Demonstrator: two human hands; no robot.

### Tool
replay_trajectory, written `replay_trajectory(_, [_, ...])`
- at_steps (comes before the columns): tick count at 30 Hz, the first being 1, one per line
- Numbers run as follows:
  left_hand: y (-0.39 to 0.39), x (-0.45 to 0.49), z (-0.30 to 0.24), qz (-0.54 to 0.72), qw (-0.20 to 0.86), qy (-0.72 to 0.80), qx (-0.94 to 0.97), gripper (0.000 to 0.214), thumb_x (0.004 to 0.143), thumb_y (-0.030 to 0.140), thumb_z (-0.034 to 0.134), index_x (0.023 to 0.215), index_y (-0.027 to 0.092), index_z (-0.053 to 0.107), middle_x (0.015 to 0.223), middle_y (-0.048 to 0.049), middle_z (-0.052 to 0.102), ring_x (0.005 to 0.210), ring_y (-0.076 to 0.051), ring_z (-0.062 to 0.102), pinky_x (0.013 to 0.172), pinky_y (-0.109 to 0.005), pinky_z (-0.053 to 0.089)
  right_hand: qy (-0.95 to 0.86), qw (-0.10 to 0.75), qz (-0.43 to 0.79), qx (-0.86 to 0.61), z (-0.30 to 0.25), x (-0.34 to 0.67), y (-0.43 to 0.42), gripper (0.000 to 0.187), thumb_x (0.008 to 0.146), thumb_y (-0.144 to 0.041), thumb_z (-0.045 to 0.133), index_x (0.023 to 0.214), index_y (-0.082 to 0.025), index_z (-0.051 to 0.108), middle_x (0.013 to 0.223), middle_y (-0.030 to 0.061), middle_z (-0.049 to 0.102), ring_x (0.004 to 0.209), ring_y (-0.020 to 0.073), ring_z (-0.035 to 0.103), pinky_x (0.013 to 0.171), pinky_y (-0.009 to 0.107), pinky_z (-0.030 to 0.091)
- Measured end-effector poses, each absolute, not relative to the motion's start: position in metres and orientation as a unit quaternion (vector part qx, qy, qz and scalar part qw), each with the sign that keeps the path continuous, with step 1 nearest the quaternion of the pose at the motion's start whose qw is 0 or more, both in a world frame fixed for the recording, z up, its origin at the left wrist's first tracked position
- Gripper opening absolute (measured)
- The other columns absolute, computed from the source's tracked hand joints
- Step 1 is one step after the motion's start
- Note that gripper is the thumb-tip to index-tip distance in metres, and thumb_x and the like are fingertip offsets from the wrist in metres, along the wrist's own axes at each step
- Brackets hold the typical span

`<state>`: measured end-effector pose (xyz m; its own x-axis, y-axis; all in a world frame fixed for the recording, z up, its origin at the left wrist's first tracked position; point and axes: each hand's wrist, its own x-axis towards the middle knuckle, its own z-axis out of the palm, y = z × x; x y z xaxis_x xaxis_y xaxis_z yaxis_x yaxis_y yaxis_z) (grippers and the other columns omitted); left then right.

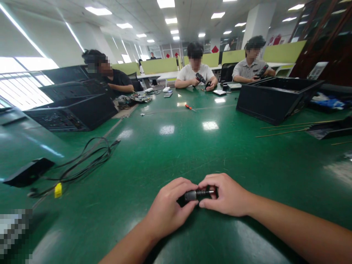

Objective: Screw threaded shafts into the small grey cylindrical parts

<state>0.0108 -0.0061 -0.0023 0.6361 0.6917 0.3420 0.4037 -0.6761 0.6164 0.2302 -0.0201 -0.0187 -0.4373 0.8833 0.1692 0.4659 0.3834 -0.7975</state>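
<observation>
My left hand (172, 205) is closed on a short black cylindrical part (191, 195), its thumb below and fingers above the thick end. Ridges, perhaps a spring, run along the part's narrower half, which ends in a small metal tip pointing right. Around that narrow end curl the thumb and fingers of my right hand (227, 196); the exact contact there is partly hidden. Both hands are low over the green table (165, 157), near its front edge.
Black cables (90, 161) and a black box (30, 172) lie at left. Black computer cases (71, 113) stand left, another case (272, 97) right. An orange screwdriver (189, 107) lies farther back. Thin brass-coloured rods (283, 133) are at right. Three people sit across, two holding power drills.
</observation>
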Motion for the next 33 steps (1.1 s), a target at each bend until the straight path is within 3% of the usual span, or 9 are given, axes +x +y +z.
replay_trajectory(9, [-0.0067, 0.0128, -0.0055, 0.310, 0.259, 0.316, 0.858, 0.024, 0.081, 0.013, 0.070, 0.103, 0.020, 0.069, 0.097, -0.0053, 0.071, 0.088, -0.018, 0.067, 0.081, -0.030, 0.055, -0.785, 0.308, 0.352, -0.407, -0.0181, 0.2324, -0.0212, 0.011, 0.086, -0.026, 0.069, 0.092, -0.019, 0.075, 0.075, 0.0003, 0.065, 0.067, 0.0140, 0.059, 0.065, 0.025, 0.041])
replay_trajectory(17, [-0.0089, 0.0133, -0.0078, 0.309, 0.269, 0.318, 0.855, 0.026, 0.080, 0.012, 0.071, 0.105, 0.021, 0.068, 0.097, -0.0045, 0.071, 0.089, -0.018, 0.067, 0.081, -0.031, 0.053, -0.799, 0.312, 0.318, -0.404, -0.0194, 0.2318, -0.0214, 0.013, 0.090, -0.027, 0.066, 0.091, -0.019, 0.076, 0.074, 0.0018, 0.067, 0.068, 0.0149, 0.060, 0.064, 0.026, 0.040])
replay_trajectory(33, [-0.0076, 0.0106, -0.0097, 0.309, 0.265, 0.320, 0.855, 0.028, 0.078, 0.013, 0.073, 0.105, 0.021, 0.068, 0.097, -0.0031, 0.071, 0.089, -0.017, 0.066, 0.080, -0.030, 0.052, -0.807, 0.318, 0.305, -0.392, -0.0218, 0.2341, -0.0212, 0.010, 0.088, -0.023, 0.067, 0.090, -0.019, 0.076, 0.073, 0.0009, 0.066, 0.067, 0.0137, 0.059, 0.064, 0.025, 0.040])
